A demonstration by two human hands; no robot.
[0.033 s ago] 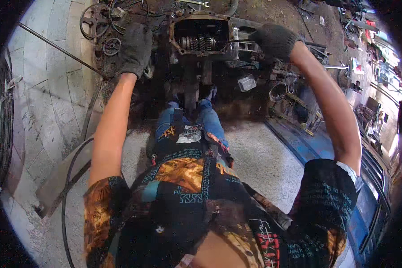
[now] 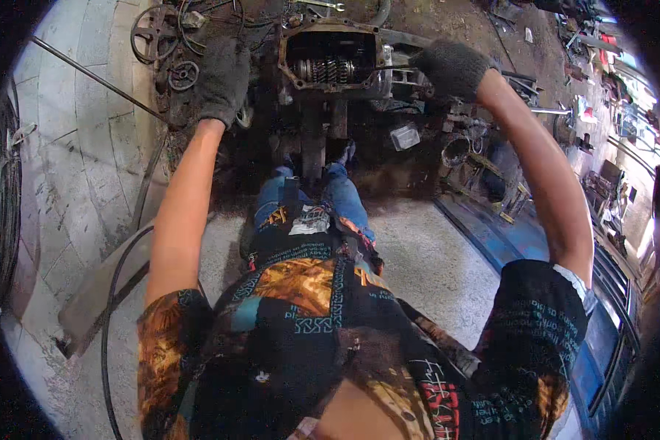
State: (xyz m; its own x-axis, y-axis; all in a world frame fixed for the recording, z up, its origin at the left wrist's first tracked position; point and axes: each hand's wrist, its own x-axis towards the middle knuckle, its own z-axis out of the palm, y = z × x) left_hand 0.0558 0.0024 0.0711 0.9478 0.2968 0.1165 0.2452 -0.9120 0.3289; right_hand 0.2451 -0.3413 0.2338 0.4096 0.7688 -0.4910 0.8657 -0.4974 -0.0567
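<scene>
An opened gearbox housing (image 2: 333,91) stands ahead of me, with a row of dark toothed gears (image 2: 334,71) inside it. My left hand (image 2: 223,79), in a dark knit glove, is to the left of the housing and apart from its rim. Its fingers look curled, and whatever they hold blends into the dark parts behind. To the right of the housing is my right hand (image 2: 455,70), gloved the same way. It is closed around a thin dark rod (image 2: 397,68) that reaches left to the housing's right edge. The far end of its grip is hidden.
A wheel-like ring (image 2: 154,34) and a small pulley (image 2: 184,75) lie at the far left. An open-ended wrench (image 2: 319,5) rests beyond the housing. A clear plastic container (image 2: 405,137) sits below it. Greasy metal parts crowd the right, and a black cable (image 2: 107,330) crosses the left floor.
</scene>
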